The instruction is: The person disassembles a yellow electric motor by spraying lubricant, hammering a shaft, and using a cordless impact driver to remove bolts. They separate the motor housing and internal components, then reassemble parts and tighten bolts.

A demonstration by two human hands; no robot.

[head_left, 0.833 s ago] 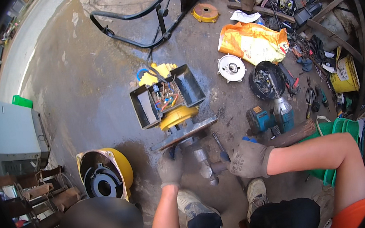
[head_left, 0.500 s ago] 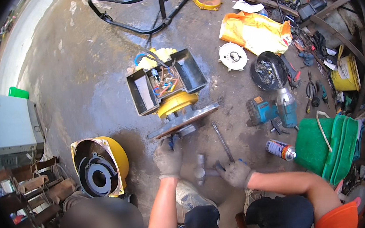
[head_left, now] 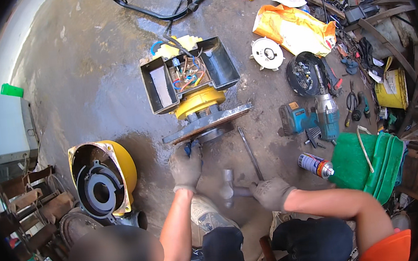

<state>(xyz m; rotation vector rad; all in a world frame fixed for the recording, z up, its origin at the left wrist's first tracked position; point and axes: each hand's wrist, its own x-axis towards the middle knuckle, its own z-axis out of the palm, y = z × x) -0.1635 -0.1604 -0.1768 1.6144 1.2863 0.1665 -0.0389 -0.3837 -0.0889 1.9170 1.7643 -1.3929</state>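
Note:
My left hand (head_left: 186, 168), in a grey work glove, is closed with its fingertips at the near edge of a flat metal plate (head_left: 207, 122). Whatever it grips is hidden. The plate sits at the near end of a yellow motor (head_left: 200, 102), whose open black terminal box (head_left: 223, 67) exposes coloured wires (head_left: 191, 77). My gloved right hand (head_left: 271, 194) is wrapped round the handle of a hammer (head_left: 228, 189), head pointing left, low over the floor. Just beyond that hand a long metal rod (head_left: 250, 152) lies on the floor.
To the left stands a yellow motor housing (head_left: 130, 171). At right are a teal impact wrench (head_left: 326, 116), a black pan of small parts (head_left: 294, 79), a spray can (head_left: 315, 164) and a green container (head_left: 355, 161). A black tubular frame (head_left: 157, 15) stands at the far side.
The view has shifted a little. My right hand now closes round the hammer handle, where its fingers were looser before. My left hand stays at the plate's edge.

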